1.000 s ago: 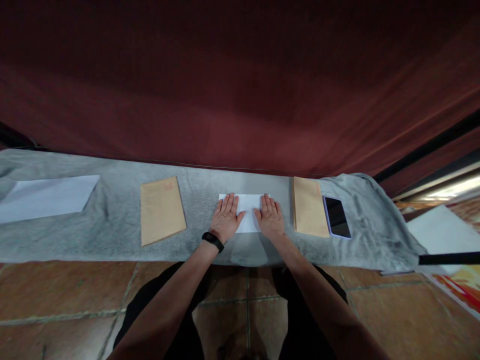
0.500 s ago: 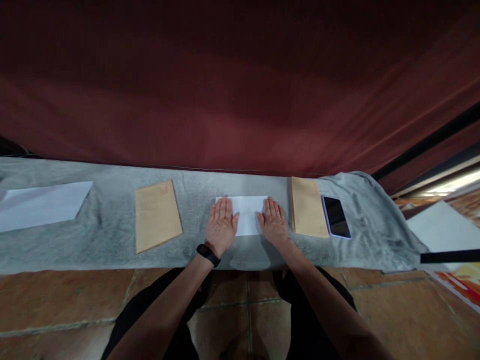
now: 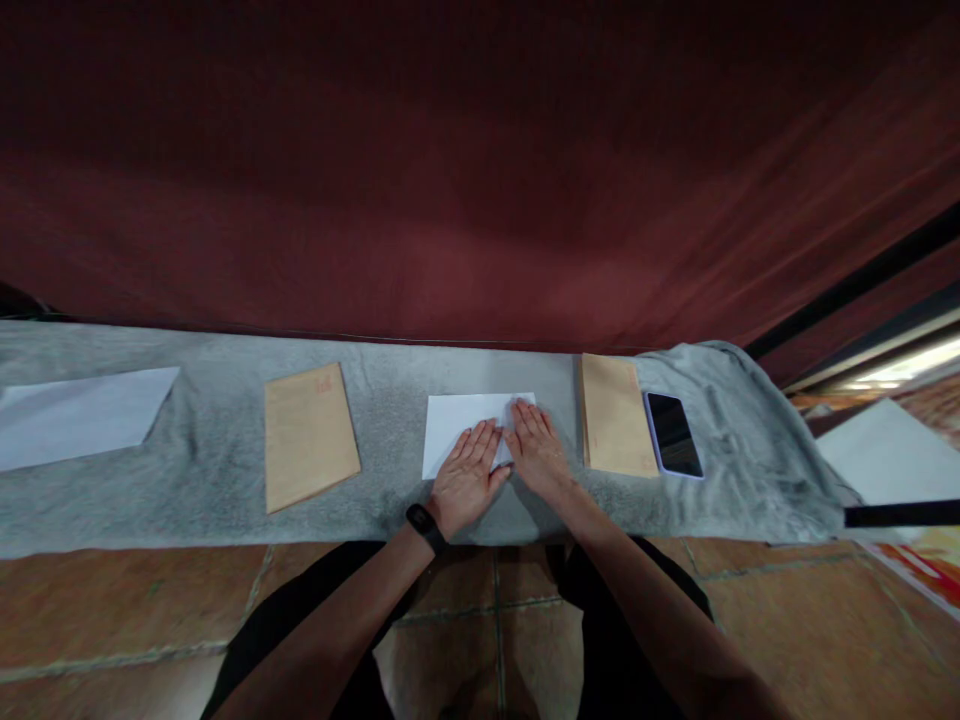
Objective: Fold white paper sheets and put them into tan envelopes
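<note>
A white sheet of paper (image 3: 450,425), apparently folded, lies on the grey cloth between my knees and the red curtain. My left hand (image 3: 469,478) rests flat on its lower middle, fingers stretched toward the upper right. My right hand (image 3: 538,450) lies flat over the paper's right end, which it partly hides. The fingers of the two hands nearly meet. A black band (image 3: 426,526) circles my left wrist. Both palms face down.
To the left lie a brown envelope (image 3: 309,440) and white paper (image 3: 82,418). Stacked brown envelopes (image 3: 616,415) and a phone (image 3: 675,435) lie to the right. The cloth (image 3: 390,400) covers a narrow surface below a red curtain (image 3: 450,250). A white panel (image 3: 885,450) stands far right.
My left hand has slid right and nearer to me from the paper's left end, uncovering that end. My right hand has shifted slightly left, so the hands are now close together.
</note>
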Tool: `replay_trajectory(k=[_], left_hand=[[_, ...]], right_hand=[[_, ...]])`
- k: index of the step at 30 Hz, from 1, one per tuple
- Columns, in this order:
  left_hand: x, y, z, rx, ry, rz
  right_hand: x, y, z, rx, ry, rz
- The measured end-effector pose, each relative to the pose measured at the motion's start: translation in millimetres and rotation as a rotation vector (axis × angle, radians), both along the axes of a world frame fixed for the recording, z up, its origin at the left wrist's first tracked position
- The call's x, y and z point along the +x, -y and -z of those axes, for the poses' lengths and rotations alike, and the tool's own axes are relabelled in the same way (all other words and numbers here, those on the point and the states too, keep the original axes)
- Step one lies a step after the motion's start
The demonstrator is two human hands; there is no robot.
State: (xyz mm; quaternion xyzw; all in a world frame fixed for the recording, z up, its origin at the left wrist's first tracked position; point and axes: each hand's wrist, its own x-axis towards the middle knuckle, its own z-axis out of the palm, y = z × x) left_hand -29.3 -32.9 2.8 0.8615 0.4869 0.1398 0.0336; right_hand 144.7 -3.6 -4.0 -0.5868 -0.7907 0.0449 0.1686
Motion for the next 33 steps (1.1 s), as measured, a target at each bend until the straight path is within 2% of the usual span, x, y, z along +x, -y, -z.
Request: replay_trajectory(k=[4, 9, 13, 19, 26, 33], left_hand=[[-1, 14, 3.1, -0.003, 0.022, 0.107], [-1, 28, -2.1, -0.058, 0.034, 0.187], [0, 32, -6.6, -0.114, 0.039, 0.212], [-1, 36, -8.9, -0.139, 0.021, 0.23], [-7, 35, -9.3, -0.187, 0.035, 0.282], [-11, 18, -28.3, -0.266, 0.151, 0.294]], right_hand=[[-10, 2, -12.4, -0.122, -0.089, -0.307], [-14, -5, -14.5, -0.189, -0.069, -0.389], [-18, -17, -10.3, -0.182, -0.002, -0.355], [-25, -35, -6.7, -0.156, 0.041, -0.195], [-18, -38, -2.4, -0.097, 0.09, -0.097], [-8, -31, 6.7, 0.021, 0.108, -0.013]])
